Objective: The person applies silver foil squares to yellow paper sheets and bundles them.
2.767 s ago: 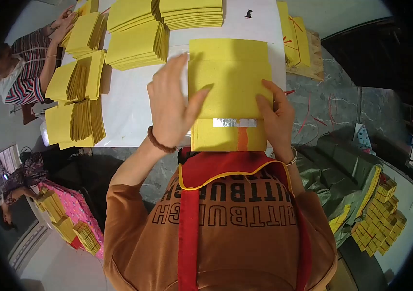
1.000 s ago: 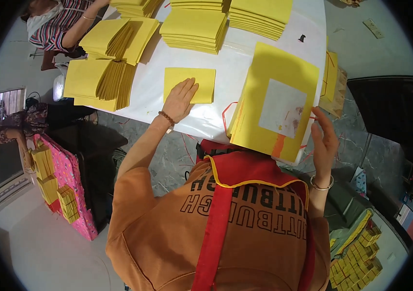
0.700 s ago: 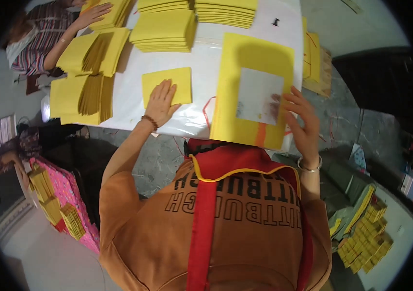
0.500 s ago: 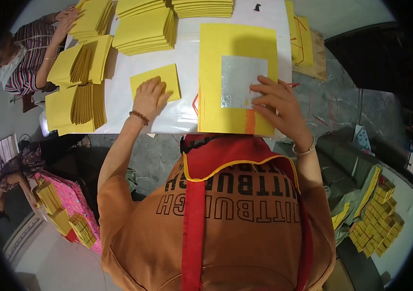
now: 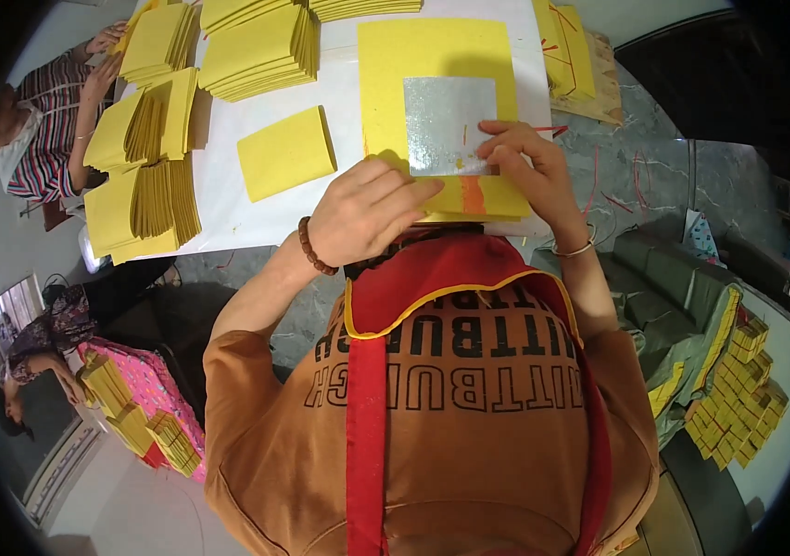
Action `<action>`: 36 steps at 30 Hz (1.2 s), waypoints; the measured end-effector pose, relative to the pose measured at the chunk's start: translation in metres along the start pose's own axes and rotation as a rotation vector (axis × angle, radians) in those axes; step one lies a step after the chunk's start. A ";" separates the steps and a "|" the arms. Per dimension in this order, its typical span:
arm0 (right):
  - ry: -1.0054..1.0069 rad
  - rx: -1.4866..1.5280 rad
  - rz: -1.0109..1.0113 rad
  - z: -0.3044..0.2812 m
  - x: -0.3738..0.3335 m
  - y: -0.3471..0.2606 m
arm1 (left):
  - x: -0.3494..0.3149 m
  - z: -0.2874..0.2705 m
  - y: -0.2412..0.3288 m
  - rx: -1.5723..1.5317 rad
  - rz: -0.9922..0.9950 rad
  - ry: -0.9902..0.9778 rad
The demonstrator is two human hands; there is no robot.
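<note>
A stack of flat yellow paper sheets (image 5: 432,56) lies at the table's near right side, with a silvery square patch (image 5: 441,107) and an orange streak on its top. Over the stack's near left corner, my left hand (image 5: 362,208) has its fingers bent and close together on the paper edge; its thumb is mostly hidden. My right hand (image 5: 534,167) rests at the right side of the patch, fingers loosely bent and apart, holding nothing visible. A folded yellow sheet (image 5: 285,153) lies alone to the left of the stack.
Bundles of folded yellow paper (image 5: 256,56) stand along the table's far and left sides. A person in a striped top (image 5: 52,120) handles paper at far left. More yellow bundles (image 5: 738,398) are piled at lower right. Red strips (image 5: 617,202) lie on the floor.
My left hand has left the folded sheet and moved right to the near left corner of the stack. My right hand stays by the patch, its fingers more bent. The whole view has shifted slightly.
</note>
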State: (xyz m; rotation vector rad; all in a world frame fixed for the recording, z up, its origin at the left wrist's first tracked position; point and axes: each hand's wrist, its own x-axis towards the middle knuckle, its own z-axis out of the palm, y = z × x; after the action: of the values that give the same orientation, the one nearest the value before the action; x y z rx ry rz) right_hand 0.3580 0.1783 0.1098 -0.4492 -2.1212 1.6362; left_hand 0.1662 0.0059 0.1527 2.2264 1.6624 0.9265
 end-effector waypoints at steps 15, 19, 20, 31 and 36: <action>0.112 0.061 -0.085 0.022 -0.012 0.006 | 0.001 0.005 0.001 -0.297 -0.301 0.121; 0.092 0.046 -0.041 0.019 -0.012 0.001 | 0.000 0.006 0.002 -0.362 -0.372 0.133; 0.063 -0.021 -0.007 0.017 -0.013 -0.002 | -0.001 0.008 0.001 -0.390 -0.418 0.163; -0.013 0.003 -0.027 0.003 -0.010 0.001 | 0.005 0.008 -0.006 -0.052 0.089 0.087; -0.015 0.132 -0.030 0.000 -0.010 0.006 | 0.005 0.005 0.001 0.098 0.078 -0.126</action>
State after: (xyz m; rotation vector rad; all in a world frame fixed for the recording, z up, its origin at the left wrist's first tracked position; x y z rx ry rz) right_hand 0.3665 0.1749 0.1026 -0.3624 -2.0058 1.7544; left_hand 0.1708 0.0111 0.1507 2.3761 1.6077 0.7195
